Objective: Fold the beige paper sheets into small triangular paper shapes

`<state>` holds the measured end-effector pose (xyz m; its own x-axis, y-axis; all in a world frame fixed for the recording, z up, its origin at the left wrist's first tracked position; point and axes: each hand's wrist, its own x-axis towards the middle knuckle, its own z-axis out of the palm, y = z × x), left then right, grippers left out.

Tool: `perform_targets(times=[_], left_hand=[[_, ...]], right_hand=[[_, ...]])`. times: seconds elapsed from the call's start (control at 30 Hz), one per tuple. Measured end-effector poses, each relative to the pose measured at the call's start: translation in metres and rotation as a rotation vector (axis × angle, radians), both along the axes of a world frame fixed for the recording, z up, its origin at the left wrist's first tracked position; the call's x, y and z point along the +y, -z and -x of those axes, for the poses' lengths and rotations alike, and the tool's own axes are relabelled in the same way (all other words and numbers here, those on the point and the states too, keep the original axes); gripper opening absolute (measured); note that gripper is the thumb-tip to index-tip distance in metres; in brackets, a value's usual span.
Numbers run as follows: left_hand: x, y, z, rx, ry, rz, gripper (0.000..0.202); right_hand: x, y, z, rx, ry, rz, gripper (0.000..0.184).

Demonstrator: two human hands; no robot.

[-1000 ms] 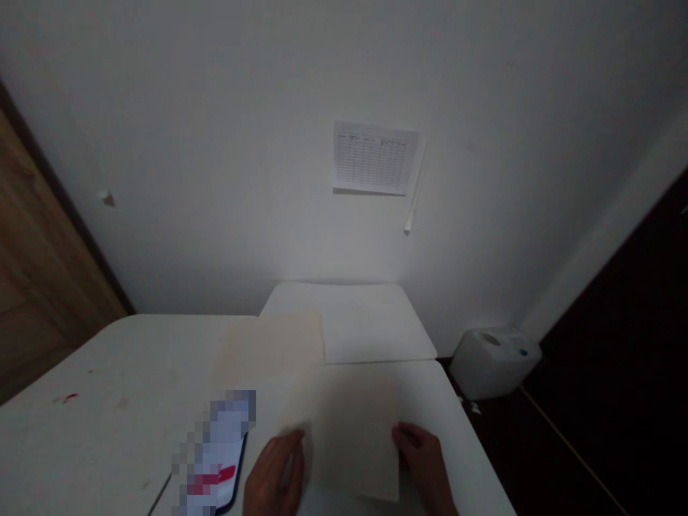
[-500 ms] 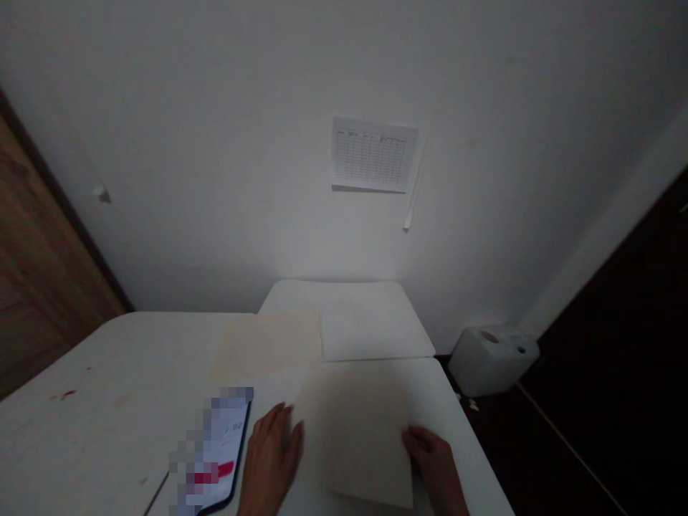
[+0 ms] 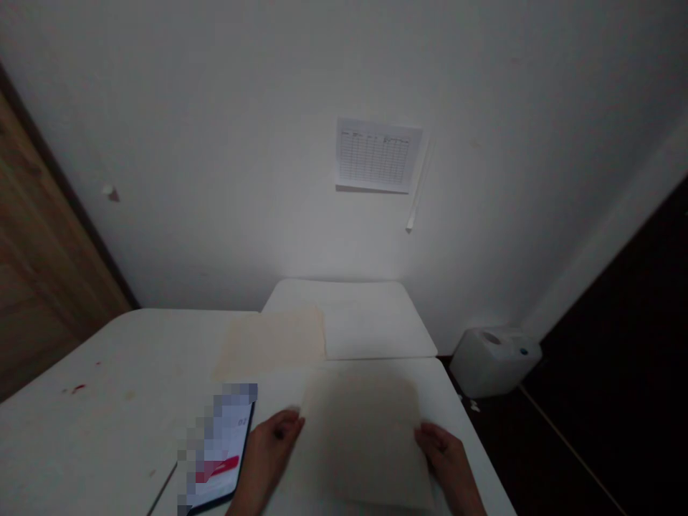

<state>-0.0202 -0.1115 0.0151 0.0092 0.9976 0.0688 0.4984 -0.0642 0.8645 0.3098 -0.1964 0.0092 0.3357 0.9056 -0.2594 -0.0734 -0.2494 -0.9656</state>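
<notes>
A pale cream sheet, perhaps paper or thin cloth, spreads over the near part of the white table in front of me. My left hand pinches its left edge between thumb and fingertips. At the opposite edge, my right hand has its thumb and fingers closed on the sheet too. The sheet's near edge runs toward the bottom of the view. Just left of my left hand lies a phone with a lit screen, partly blurred out by blocks.
Another cream sheet lies farther back on the white table, which has red stains at left. A printed chart hangs on the wall. On the dark floor at right stands a white plastic container.
My left hand was lying open beside the sheet and has now closed on its left edge. The sheet and my right hand have shifted slightly right.
</notes>
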Motion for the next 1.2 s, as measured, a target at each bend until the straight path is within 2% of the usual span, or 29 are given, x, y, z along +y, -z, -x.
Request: perform_targets(times=[0.17, 0.3, 0.37, 0.4, 0.5, 0.6, 0.67, 0.73, 0.8, 0.83, 0.93, 1.07, 1.2], left_hand=[[-0.005, -0.005, 0.001, 0.117, 0.044, 0.009, 0.035], [-0.014, -0.008, 0.000, 0.386, -0.003, 0.054, 0.033], [-0.019, -0.006, -0.005, 0.534, -0.062, -0.020, 0.028], [-0.022, -0.004, -0.010, 0.591, -0.099, -0.143, 0.028], [-0.027, 0.006, -0.029, 0.698, 0.027, -0.467, 0.034], [-0.029, 0.017, -0.052, 0.755, 0.289, -0.643, 0.048], [-0.028, 0.021, -0.064, 0.803, 0.377, -0.667, 0.055], [-0.027, 0.023, -0.072, 0.830, 0.432, -0.667, 0.058], [-0.026, 0.024, -0.075, 0.850, 0.458, -0.652, 0.059], [-0.026, 0.025, -0.076, 0.859, 0.462, -0.642, 0.060], [-0.026, 0.028, -0.075, 0.876, 0.461, -0.624, 0.061], [-0.026, 0.031, -0.075, 0.877, 0.449, -0.635, 0.064], [-0.026, 0.032, -0.071, 0.881, 0.406, -0.655, 0.065]], right_hand=[[0.006, 0.010, -0.003, -0.365, 0.018, -0.052, 0.044], [0.009, 0.013, 0.000, -0.547, -0.007, -0.054, 0.037], [0.011, 0.014, 0.001, -0.574, -0.048, -0.065, 0.035], [0.012, 0.015, 0.002, -0.580, -0.064, -0.073, 0.034], [0.015, 0.017, 0.004, -0.587, -0.084, -0.095, 0.031], [0.015, 0.017, 0.005, -0.599, -0.096, -0.096, 0.029], [0.013, 0.015, 0.006, -0.669, -0.084, -0.076, 0.027], [0.011, 0.013, 0.011, -0.849, -0.025, -0.082, 0.027], [0.010, 0.010, 0.019, -1.080, 0.041, -0.153, 0.028], [0.011, 0.009, 0.025, -1.163, 0.030, -0.211, 0.029], [0.019, 0.008, 0.047, -1.278, -0.163, -0.353, 0.033], [0.028, 0.012, 0.067, -1.353, -0.419, -0.407, 0.045], [0.027, 0.017, 0.060, -1.335, -0.459, -0.364, 0.049]])
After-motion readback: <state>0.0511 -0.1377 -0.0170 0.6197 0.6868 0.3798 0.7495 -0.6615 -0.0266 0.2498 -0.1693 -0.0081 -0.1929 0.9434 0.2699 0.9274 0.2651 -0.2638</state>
